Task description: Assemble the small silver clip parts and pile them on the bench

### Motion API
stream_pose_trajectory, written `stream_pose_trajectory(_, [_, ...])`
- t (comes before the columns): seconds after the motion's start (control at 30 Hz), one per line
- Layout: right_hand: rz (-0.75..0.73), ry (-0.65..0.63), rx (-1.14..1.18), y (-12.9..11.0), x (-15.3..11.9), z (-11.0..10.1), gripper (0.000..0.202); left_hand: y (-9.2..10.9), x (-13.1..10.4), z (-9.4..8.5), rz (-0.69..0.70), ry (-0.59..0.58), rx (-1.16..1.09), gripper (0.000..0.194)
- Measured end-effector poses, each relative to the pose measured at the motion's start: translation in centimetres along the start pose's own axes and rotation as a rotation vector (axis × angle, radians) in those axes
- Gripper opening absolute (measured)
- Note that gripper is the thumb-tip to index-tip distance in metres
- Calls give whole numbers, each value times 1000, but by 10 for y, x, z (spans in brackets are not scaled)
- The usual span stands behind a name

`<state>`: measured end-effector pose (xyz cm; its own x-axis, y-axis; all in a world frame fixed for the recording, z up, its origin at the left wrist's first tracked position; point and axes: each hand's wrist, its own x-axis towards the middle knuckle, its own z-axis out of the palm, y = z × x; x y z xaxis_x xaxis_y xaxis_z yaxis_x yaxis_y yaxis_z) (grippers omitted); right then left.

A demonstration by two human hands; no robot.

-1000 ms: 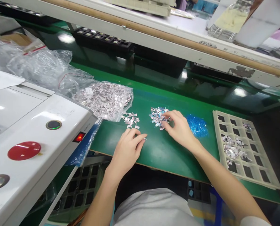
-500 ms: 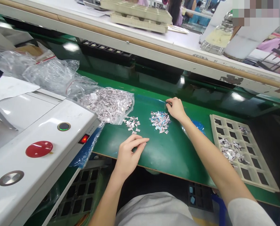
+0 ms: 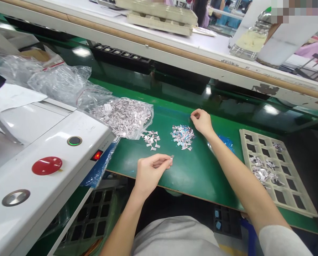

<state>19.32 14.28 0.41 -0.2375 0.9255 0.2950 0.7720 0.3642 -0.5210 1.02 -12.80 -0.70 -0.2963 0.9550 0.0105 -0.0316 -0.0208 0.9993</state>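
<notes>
The left hand [image 3: 150, 170] pinches one tiny metal piece [image 3: 172, 156] between thumb and finger, just above the green mat [image 3: 191, 174]. The right hand [image 3: 201, 121] is curled shut beside the middle pile [image 3: 182, 137]; I cannot tell what it holds. A small pile [image 3: 151, 138] lies by the bag [image 3: 121, 115]. A tray [image 3: 277, 170] sits at the right.

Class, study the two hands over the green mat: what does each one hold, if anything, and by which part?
The left hand pinches a small metal piece by one end between its fingertips. The right hand is closed; any contents are hidden.
</notes>
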Motion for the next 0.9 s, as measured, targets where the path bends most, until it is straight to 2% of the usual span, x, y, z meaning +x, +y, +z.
stream_pose_trajectory(0.1, [-71,99,36,-20,-27,-14,9,-2,-1,0,9,58,-19,6])
stream_pose_trajectory(0.17, [-110,103,149,-41,-56,-26,8,-4,-2,0,13,102,-34,6])
stream_pose_trajectory(0.23, [-129,-26,297,-64,-89,-38,8,-5,-3,0,20,128,-31,7])
stream_pose_trajectory(0.3, [-163,-212,412,-85,-121,-47,8,-5,-4,1,33,133,-8,7])
stream_pose_trajectory(0.33, [-180,-307,451,-92,-134,-50,8,-5,-5,1,42,131,7,7])
stream_pose_trajectory(0.4, [-203,-415,494,-101,-152,-51,10,-6,-5,2,61,121,35,5])
stream_pose_trajectory(0.5, [-220,-439,509,-101,-161,-47,11,-7,-6,1,81,109,63,4])
stream_pose_trajectory(0.9, [-240,-396,540,-99,-162,-36,12,-9,-8,-1,112,96,111,5])
